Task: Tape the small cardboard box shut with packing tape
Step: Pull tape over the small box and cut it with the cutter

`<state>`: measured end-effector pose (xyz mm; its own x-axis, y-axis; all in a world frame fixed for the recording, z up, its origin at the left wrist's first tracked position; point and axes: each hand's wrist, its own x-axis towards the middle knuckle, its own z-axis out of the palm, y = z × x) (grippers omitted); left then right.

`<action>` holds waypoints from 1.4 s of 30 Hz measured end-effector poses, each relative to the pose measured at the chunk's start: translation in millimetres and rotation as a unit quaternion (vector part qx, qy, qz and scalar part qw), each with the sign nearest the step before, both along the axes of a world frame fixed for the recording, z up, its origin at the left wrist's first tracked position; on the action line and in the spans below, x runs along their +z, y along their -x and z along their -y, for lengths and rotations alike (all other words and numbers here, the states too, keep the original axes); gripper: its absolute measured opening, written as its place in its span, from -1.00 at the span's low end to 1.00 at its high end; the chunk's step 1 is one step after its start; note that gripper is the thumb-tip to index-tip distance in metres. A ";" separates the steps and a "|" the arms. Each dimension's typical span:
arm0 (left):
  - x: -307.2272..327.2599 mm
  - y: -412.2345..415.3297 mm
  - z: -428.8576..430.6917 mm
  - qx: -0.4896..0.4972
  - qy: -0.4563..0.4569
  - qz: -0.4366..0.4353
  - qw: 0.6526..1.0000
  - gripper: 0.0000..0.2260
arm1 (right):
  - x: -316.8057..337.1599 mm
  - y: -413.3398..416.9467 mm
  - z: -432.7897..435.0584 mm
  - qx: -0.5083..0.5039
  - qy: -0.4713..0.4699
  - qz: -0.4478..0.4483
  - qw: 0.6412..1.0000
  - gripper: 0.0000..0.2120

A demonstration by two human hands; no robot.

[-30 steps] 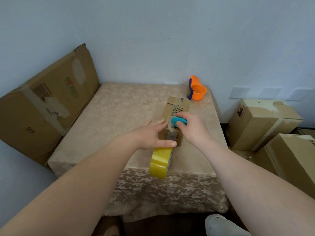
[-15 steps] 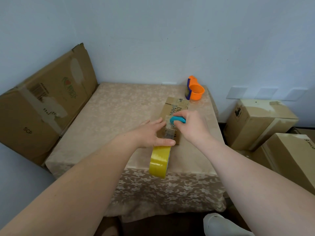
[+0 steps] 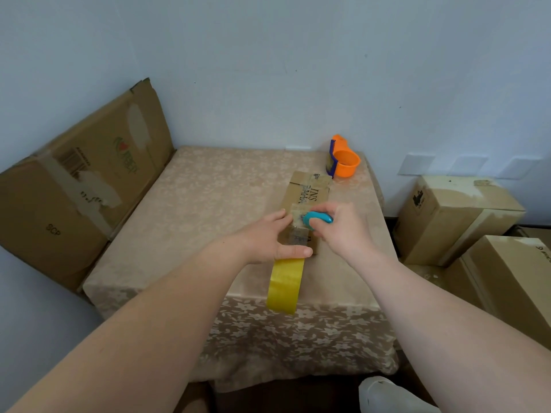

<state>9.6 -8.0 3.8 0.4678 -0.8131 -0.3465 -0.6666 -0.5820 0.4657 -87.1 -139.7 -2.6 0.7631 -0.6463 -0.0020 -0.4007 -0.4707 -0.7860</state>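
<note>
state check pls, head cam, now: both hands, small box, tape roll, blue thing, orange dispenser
left hand: holds tape roll, thumb across its top, at the box's near end
right hand: closed on blue cutter
small cardboard box: flat on table, flaps closed, tape strip on top
yellow tape roll: on edge, at table's front edge
blue cutter: on the tape strip
orange tape dispenser: idle behind box

- The small cardboard box [image 3: 310, 193] is showing matt brown cardboard, with a glossy clear tape strip [image 3: 299, 231] lying along its top.
- The yellow tape roll [image 3: 284, 286] is looking smooth and slightly shiny.
- The tablecloth [image 3: 208, 204] is appearing as beige flower-patterned cloth.
- The orange tape dispenser [image 3: 343, 160] and teal cutter [image 3: 317, 218] are looking like smooth plastic.
</note>
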 end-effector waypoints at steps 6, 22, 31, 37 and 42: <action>-1.9 -2.2 -0.4 0.000 0.005 0.000 1.000 -0.13 | 5.8 0.9 3.9 0.024 -0.076 0.016 0.997 -0.78; -5.8 -4.8 1.4 0.000 -0.015 0.042 0.999 -0.12 | 14.6 0.3 -1.1 0.114 -0.012 -0.068 0.991 -0.71; -2.5 -1.3 -1.0 0.023 0.004 0.040 0.999 -0.17 | 7.4 -6.2 -1.9 0.119 0.135 -0.084 0.980 -0.80; -5.8 -1.7 -4.2 0.033 0.029 0.053 0.998 -0.20 | 6.0 -7.2 -4.8 0.122 0.154 -0.080 0.977 -0.81; -4.3 -1.9 -3.3 -0.007 0.051 0.066 0.997 -0.19 | 4.3 -6.7 -3.9 0.123 0.160 -0.075 0.976 -0.83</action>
<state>11.4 -4.7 -0.5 0.4921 -0.8475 -0.1988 -0.7334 -0.5267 0.4297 -80.4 -135.7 1.7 0.9020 -0.4293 0.0465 -0.3441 -0.7796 -0.5233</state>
